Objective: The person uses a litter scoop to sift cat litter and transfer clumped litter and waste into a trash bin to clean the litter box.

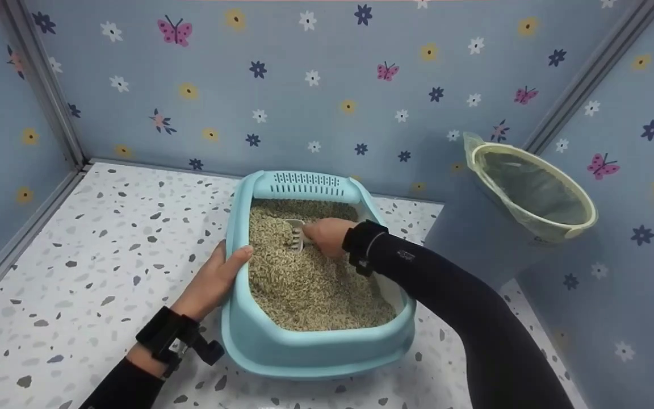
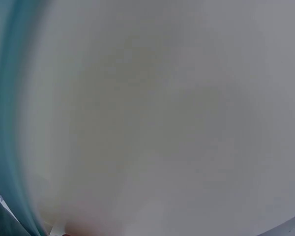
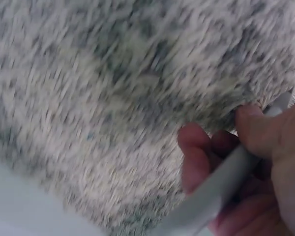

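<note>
A light-blue litter box [image 1: 321, 349] filled with grainy tan litter [image 1: 310, 289] stands on the floor. My right hand [image 1: 330, 236] holds a pale slotted litter scoop [image 1: 300, 245] inside the box, its head partly sunk in litter left of the middle. In the right wrist view, fingers and thumb wrap round the scoop's handle [image 3: 206, 196] close over the blurred litter. My left hand [image 1: 216, 278] grips the box's left rim, thumb over the top edge and fingers along the outer side. A pale, blurred surface fills most of the left wrist view, hiding that hand's fingers.
To the right, a bin [image 1: 531, 187] lined with a translucent bag stands beside my right arm. Blue flowered panels [image 1: 315, 102] rise behind the box and on both sides. White speckled flooring [image 1: 111, 272] extends left of the box.
</note>
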A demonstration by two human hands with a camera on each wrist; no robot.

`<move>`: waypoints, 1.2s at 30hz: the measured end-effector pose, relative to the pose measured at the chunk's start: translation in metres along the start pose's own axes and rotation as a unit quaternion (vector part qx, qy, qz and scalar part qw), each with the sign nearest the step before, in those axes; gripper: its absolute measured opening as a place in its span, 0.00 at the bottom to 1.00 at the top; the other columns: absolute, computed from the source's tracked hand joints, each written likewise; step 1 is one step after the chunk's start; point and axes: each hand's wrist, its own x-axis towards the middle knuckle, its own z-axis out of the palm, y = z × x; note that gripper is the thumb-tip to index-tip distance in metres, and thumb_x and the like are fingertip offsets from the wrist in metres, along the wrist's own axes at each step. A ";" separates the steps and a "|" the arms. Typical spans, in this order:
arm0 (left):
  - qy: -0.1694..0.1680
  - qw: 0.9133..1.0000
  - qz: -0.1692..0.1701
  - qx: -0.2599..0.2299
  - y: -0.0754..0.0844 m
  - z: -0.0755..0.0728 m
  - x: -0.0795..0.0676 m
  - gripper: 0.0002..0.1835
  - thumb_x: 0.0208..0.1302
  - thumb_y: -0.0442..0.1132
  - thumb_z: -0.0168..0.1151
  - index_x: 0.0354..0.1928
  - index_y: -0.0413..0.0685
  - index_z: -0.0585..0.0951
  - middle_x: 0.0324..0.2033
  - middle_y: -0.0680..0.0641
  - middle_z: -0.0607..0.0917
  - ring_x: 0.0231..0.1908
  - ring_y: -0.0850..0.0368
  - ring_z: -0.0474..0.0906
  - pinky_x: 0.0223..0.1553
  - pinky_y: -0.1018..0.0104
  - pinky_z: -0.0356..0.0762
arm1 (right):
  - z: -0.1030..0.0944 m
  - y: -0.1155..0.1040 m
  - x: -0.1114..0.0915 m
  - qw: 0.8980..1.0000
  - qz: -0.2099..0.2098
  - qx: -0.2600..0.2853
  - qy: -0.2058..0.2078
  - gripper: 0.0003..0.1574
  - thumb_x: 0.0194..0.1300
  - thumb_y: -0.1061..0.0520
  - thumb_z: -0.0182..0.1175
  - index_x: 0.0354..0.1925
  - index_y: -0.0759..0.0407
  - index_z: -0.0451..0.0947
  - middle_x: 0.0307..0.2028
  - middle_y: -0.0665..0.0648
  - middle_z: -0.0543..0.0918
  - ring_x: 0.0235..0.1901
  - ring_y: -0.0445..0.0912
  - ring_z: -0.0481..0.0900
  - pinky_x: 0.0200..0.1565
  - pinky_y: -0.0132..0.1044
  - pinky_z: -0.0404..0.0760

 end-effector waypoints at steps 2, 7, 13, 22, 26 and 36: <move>-0.001 1.000 0.000 0.001 0.000 0.000 0.000 0.42 0.85 0.55 0.54 0.88 0.41 0.53 0.65 0.33 0.71 0.65 0.38 0.74 0.71 0.48 0.68 | 0.000 -0.003 -0.003 0.999 -0.009 0.032 -0.009 0.10 0.89 0.64 0.51 0.61 0.63 0.72 0.39 0.56 0.73 0.37 0.50 0.69 0.44 0.44 0.66; 0.002 1.000 -0.003 0.007 0.000 -0.002 0.000 0.43 0.86 0.56 0.54 0.88 0.41 0.53 0.64 0.31 0.73 0.62 0.37 0.77 0.69 0.48 0.73 | 0.001 -0.007 -0.005 0.993 -0.044 0.109 0.005 0.07 0.91 0.58 0.52 0.58 0.59 0.73 0.42 0.55 0.73 0.39 0.48 0.68 0.46 0.43 0.65; -0.002 1.000 -0.010 0.014 0.001 -0.002 0.001 0.43 0.85 0.60 0.54 0.87 0.42 0.56 0.60 0.30 0.77 0.56 0.37 0.84 0.60 0.51 0.82 | -0.001 -0.007 -0.014 0.983 -0.052 0.177 0.018 0.06 0.90 0.56 0.55 0.52 0.57 0.70 0.40 0.53 0.69 0.39 0.48 0.67 0.46 0.43 0.64; -0.006 1.000 -0.013 0.011 0.000 -0.003 0.000 0.43 0.86 0.61 0.53 0.88 0.44 0.54 0.61 0.30 0.77 0.55 0.36 0.85 0.59 0.51 0.84 | -0.007 -0.006 -0.039 0.977 -0.065 0.202 0.026 0.08 0.89 0.56 0.56 0.47 0.57 0.69 0.36 0.53 0.72 0.33 0.45 0.69 0.44 0.42 0.67; -0.001 1.000 -0.012 0.018 0.000 -0.003 0.001 0.43 0.86 0.61 0.53 0.88 0.43 0.54 0.57 0.30 0.76 0.53 0.37 0.84 0.58 0.52 0.83 | -0.009 -0.003 -0.058 0.975 -0.054 0.213 0.028 0.07 0.90 0.55 0.56 0.50 0.57 0.71 0.36 0.53 0.79 0.32 0.44 0.77 0.43 0.42 0.73; 0.005 1.000 -0.020 0.016 -0.001 -0.002 0.000 0.37 0.87 0.58 0.52 0.83 0.40 0.59 0.47 0.39 0.74 0.47 0.43 0.81 0.54 0.56 0.81 | -0.013 0.003 -0.103 0.962 -0.018 0.251 0.104 0.15 0.89 0.55 0.57 0.62 0.63 0.73 0.34 0.61 0.85 0.28 0.44 0.81 0.42 0.40 0.78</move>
